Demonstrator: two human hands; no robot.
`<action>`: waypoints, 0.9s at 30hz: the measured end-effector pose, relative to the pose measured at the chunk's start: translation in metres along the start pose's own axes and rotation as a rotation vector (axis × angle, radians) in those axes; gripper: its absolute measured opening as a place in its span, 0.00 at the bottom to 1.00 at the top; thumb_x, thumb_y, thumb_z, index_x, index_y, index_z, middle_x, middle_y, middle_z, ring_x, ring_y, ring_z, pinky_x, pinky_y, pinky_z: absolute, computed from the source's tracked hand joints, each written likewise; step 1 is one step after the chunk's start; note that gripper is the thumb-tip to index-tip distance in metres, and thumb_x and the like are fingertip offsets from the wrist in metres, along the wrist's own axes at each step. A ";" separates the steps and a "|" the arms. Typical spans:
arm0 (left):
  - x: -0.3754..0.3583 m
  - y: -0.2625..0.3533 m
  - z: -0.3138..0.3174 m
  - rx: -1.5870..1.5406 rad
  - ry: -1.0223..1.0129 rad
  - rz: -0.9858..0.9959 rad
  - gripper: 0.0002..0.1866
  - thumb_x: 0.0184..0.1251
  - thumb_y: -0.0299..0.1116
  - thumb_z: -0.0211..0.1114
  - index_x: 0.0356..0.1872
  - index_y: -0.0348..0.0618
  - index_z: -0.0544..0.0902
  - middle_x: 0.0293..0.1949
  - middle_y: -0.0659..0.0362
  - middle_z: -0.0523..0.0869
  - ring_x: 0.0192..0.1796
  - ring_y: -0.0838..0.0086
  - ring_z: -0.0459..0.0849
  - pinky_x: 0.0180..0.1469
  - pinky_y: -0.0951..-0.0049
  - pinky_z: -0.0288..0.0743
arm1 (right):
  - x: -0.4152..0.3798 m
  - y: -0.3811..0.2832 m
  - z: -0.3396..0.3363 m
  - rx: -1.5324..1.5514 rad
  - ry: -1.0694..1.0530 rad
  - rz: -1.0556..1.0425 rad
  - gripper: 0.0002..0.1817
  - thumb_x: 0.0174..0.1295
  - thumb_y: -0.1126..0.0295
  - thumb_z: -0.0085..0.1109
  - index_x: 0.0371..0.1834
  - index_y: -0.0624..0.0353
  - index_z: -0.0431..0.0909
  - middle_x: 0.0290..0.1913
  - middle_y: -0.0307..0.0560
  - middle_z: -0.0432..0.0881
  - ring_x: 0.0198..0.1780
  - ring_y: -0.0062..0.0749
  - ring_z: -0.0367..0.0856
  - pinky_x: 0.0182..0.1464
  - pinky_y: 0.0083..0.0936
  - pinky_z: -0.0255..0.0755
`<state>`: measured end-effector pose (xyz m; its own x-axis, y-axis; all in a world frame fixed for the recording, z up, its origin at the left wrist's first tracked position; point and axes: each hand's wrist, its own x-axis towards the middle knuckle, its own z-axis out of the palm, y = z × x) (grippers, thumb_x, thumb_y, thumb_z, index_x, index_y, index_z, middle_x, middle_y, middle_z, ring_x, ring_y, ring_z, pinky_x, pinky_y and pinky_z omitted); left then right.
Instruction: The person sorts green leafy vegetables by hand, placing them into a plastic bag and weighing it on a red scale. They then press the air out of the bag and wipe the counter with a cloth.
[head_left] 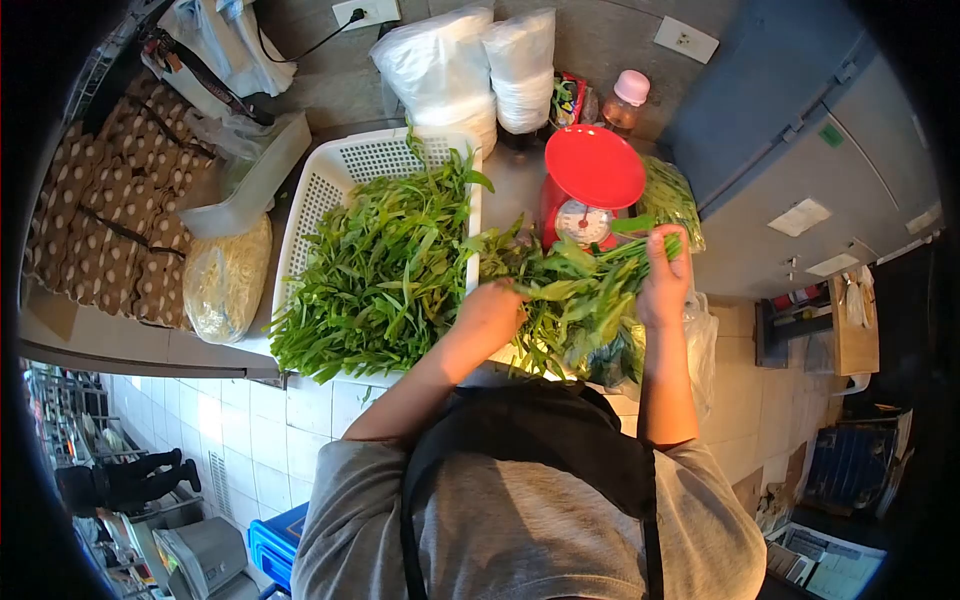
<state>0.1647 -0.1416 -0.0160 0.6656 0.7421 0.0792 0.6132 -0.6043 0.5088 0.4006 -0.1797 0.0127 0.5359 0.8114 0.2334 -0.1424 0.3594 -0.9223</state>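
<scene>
My right hand (664,280) is closed round the stem ends of a bunch of long-leaved greens (570,290), lifted over the counter's front edge. The leaves hang leftward from it. My left hand (490,316) has its fingers curled in at the leafy end of the same bunch; its fingertips are partly hidden by leaves. Just left of that hand, a white perforated basket (300,225) holds a heaped pile of similar greens (385,270). Behind the bunch stands a red dial scale (595,170) with a round pan.
Stacked egg trays (110,210) and a bag of pale shreds (228,280) lie at the left. White plastic bags (440,70), a pink-capped bottle (625,100) and bagged greens (672,200) stand behind. A grey metal cabinet (800,130) bounds the right. Another person (125,480) is at far left.
</scene>
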 end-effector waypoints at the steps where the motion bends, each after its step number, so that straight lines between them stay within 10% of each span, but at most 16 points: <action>1: -0.001 -0.003 -0.006 -0.001 0.038 0.019 0.11 0.56 0.34 0.65 0.40 0.46 0.84 0.37 0.49 0.84 0.43 0.55 0.83 0.44 0.59 0.77 | 0.002 -0.005 -0.001 0.031 -0.033 -0.010 0.05 0.69 0.68 0.50 0.38 0.56 0.66 0.34 0.43 0.75 0.38 0.28 0.75 0.49 0.27 0.69; 6: 0.005 -0.055 -0.060 -0.005 0.497 -0.154 0.04 0.58 0.31 0.63 0.32 0.46 0.84 0.28 0.53 0.85 0.30 0.60 0.85 0.32 0.66 0.77 | 0.007 -0.013 -0.006 0.134 -0.088 -0.032 0.07 0.69 0.68 0.51 0.40 0.56 0.66 0.28 0.40 0.72 0.31 0.26 0.73 0.39 0.25 0.70; 11: -0.003 -0.125 -0.065 0.287 0.113 -0.544 0.06 0.58 0.33 0.62 0.29 0.42 0.82 0.31 0.51 0.84 0.35 0.55 0.83 0.38 0.58 0.77 | 0.003 -0.002 -0.008 -0.033 -0.139 0.017 0.07 0.66 0.70 0.55 0.41 0.56 0.66 0.27 0.38 0.72 0.28 0.22 0.71 0.34 0.19 0.68; 17: 0.001 -0.158 -0.028 0.496 0.266 -0.582 0.07 0.59 0.32 0.64 0.38 0.46 0.81 0.42 0.53 0.80 0.39 0.56 0.82 0.40 0.58 0.77 | -0.005 -0.001 0.001 -0.037 -0.139 0.097 0.08 0.64 0.72 0.57 0.40 0.56 0.67 0.28 0.37 0.73 0.27 0.21 0.71 0.34 0.18 0.67; 27: 0.004 -0.072 -0.109 -0.161 0.602 -0.382 0.11 0.53 0.32 0.71 0.36 0.43 0.81 0.24 0.57 0.84 0.27 0.68 0.83 0.31 0.69 0.74 | -0.011 -0.009 0.006 -0.162 -0.119 0.038 0.09 0.64 0.73 0.56 0.44 0.56 0.69 0.33 0.33 0.71 0.36 0.18 0.71 0.42 0.17 0.67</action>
<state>0.0766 -0.0639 0.0409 0.0400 0.9515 0.3051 0.6551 -0.2555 0.7110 0.3916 -0.1891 0.0202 0.4290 0.8752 0.2237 -0.0196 0.2566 -0.9663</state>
